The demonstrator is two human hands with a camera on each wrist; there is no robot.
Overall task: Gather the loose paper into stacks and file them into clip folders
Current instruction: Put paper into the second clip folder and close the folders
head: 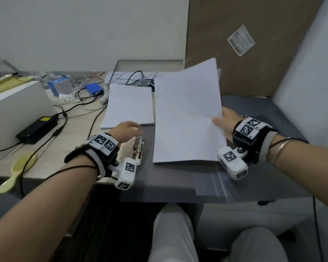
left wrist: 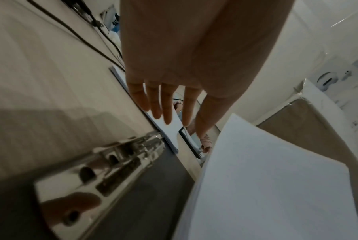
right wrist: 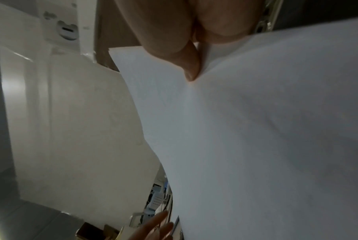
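Black power adapter (head: 37,129), yellow hairbrush (head: 17,172), blue box (head: 60,88), tangled cables (head: 78,103)

Two stacks of white paper: one held up at the right (head: 187,114), one lying flat farther left (head: 129,104). One metal clip (head: 137,151) near the left. Two hands (head: 126,130) (head: 226,122). One yellow hairbrush (head: 15,172), one black power brick (head: 36,129), two blue boxes (head: 60,88) (head: 92,88), far left.
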